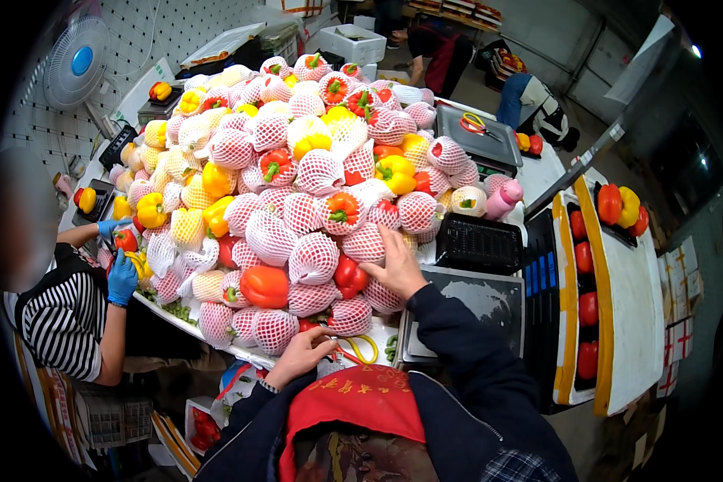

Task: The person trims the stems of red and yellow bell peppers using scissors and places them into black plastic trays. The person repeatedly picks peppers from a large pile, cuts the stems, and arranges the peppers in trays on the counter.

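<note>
1. A white tiled wall (177,28) rises at the upper left, with a round white fan with a blue hub (76,62) mounted against it.
2. Grey concrete floor (490,96) stretches toward the far end.
3. White cardboard boxes (353,42) stand at the back.
4. Right side is dim.

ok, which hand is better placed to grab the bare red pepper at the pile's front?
Right, probably. The right hand already rests on the pile beside the bare red pepper; the left hand sits lower, at the table edge by the yellow-handled scissors.
</note>
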Tool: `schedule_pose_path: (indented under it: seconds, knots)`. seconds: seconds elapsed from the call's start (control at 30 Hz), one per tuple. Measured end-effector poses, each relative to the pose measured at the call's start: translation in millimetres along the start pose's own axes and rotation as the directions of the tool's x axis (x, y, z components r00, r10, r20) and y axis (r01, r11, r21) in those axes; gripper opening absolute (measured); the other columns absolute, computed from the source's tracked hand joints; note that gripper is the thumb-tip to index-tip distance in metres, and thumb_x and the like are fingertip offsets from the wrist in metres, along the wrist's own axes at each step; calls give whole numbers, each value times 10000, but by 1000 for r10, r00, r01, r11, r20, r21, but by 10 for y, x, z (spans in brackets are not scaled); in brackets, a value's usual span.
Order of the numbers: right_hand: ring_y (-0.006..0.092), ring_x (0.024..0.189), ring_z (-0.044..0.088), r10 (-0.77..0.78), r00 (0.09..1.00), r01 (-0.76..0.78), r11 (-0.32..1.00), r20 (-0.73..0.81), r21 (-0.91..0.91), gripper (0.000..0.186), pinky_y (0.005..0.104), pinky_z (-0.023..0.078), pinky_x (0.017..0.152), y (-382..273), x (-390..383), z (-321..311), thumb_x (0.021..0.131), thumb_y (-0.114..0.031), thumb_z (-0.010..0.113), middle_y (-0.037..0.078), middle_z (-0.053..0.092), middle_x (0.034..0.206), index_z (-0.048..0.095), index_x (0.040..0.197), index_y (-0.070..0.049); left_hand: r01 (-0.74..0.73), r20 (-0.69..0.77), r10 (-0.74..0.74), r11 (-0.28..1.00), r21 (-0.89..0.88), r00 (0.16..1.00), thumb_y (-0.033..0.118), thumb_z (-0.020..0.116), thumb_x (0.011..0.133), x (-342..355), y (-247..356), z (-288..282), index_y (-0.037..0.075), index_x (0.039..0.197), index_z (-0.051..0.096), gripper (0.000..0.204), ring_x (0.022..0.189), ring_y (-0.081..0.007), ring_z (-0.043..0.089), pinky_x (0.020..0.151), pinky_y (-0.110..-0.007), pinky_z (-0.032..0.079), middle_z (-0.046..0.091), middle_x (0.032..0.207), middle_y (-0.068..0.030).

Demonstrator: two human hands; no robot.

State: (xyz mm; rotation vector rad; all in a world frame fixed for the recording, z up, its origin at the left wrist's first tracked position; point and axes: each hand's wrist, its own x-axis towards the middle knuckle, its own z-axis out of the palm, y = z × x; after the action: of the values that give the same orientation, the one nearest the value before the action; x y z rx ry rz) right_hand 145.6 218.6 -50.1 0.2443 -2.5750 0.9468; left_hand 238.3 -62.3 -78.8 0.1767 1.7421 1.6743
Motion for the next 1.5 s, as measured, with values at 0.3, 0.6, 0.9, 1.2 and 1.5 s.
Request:
schedule_pose_path:
  seconds: [0.3,0.6,0.9,1.2,1.5]
  knots:
    - [198,1032,649,411,912,-304,705,-19,641,448,332,515,918,224,-112,52,957,-252,597,134,643,1182,488,1291,27,-50,6,50,999,15,999,161,630,966,179,228,109,-18,1330,511,422,926,-128,639,812,-276,521,662,1043,-87]
    - [175,1004,638,443,878,-388,436,182,812,479,299,485,899,-379,-708,24,1065,-353,392,115,670,1130,589,1222,54,-401,-117,389,818,-413,914,191,667,945,389,645,423,33,1540,201,772,1337,-222,434,1119,-352,351,426,1442,-138]
    - [263,762,682,152,982,-183,894,109,409,438,349,517,709,-959,-699,-354,1051,-362,475,172,689,826,675,1042,28,-434,-218,381,846,-310,899,239,603,962,159,514,432,-22,1426,411,566,1220,-196,520,1054,-335,406,547,1280,-139]
    - [354,1086,616,-104,992,82,957,65,278,605,376,497,902,-1180,-921,-329,932,-369,671,217,597,1201,484,1379,-7,-388,-404,123,620,-682,907,294,358,1075,112,310,327,-68,1181,578,437,982,-245,692,890,-373,559,683,1104,-171]
    - [404,1165,560,-202,969,142,929,145,342,605,428,470,985,-1297,-1002,-389,816,-186,775,210,517,1315,543,1362,-64,-460,-466,198,693,-555,862,289,409,1079,42,162,292,-69,1105,611,412,872,-176,689,788,-312,564,698,1014,-135]
